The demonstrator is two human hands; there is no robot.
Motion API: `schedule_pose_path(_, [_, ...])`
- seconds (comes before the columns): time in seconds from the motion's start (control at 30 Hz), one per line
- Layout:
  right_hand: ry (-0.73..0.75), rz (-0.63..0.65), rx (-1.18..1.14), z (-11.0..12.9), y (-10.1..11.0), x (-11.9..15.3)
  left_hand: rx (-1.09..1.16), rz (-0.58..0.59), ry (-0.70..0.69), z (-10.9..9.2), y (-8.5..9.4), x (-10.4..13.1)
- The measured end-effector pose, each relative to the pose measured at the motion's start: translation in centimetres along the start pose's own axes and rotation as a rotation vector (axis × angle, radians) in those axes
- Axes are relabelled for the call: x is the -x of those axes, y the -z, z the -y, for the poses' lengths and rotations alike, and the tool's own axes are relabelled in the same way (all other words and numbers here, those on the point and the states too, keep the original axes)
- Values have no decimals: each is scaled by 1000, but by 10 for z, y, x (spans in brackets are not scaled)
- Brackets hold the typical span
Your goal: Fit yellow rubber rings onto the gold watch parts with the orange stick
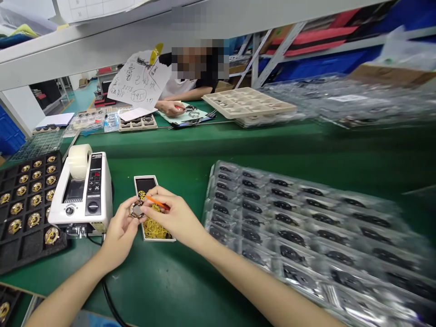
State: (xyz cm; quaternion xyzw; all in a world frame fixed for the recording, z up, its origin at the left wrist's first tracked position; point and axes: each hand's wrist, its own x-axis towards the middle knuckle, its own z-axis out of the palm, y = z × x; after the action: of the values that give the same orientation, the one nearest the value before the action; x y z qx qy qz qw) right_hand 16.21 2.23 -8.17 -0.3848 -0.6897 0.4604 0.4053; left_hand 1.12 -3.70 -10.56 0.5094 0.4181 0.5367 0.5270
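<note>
My left hand [117, 234] is closed on a small round watch part [137, 210], pinching its rim between thumb and fingers; its face looks grey and metallic. My right hand [179, 220] grips a thin orange tool [156, 201], and its fingertips meet the watch part from the right. Whether the tool's tip touches the part is hidden by my fingers. Directly beneath both hands sits a narrow white box [161, 240] holding many thin yellow rings [155, 229], with a dark bare floor at its far end.
Left stands a white tape dispenser [108, 193], beside a black compartment tray [13, 254] with gold round watch parts. Clear plastic trays [282, 222] of dark pieces cover the right. Across the bench, a co-worker's hand [170, 108] holds a red tool near a beige tray [250, 102].
</note>
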Motion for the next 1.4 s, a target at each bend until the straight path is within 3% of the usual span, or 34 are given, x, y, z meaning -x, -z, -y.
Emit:
schedule_pose_path(0.23, [121,-79,261,-5,-6,5,2,-5,-12,2,-3,-2])
schedule_pose_path(0.5, [275,-114,515,-11,-18,14,-38,-193,-4,4,-8,-4])
schedule_pose_path(0.67, [184,-191,464,-12,-20,13,44,-248,0,5,-12,-3])
schedule_pose_path(0.8, [78,-8,301,-10,-15,3,65,-253,-9,9,-12,-2])
schedule_pose_path(0.9, [103,50,296,-8,-11,1,-21,-155,8,10,-6,-3])
schedule_pose_path(1.03, [364,7,477,1,-6,11,-326,-20,-63,-3,1,-2])
schedule_pose_path(1.13, [689,-182,613,11,-5,25,-440,-78,-174,-21,-1,1])
schedule_pose_path(1.23, [1015,-341,686,16,-7,38,-322,-162,-123,-31,-7,4])
schedule_pose_path(1.3, [1158,-352,767,16,-8,42,-191,-190,-23,-32,-11,6])
schedule_pose_path(1.4, [1107,-404,885,16,-9,39,-7,-192,77,-29,-13,8])
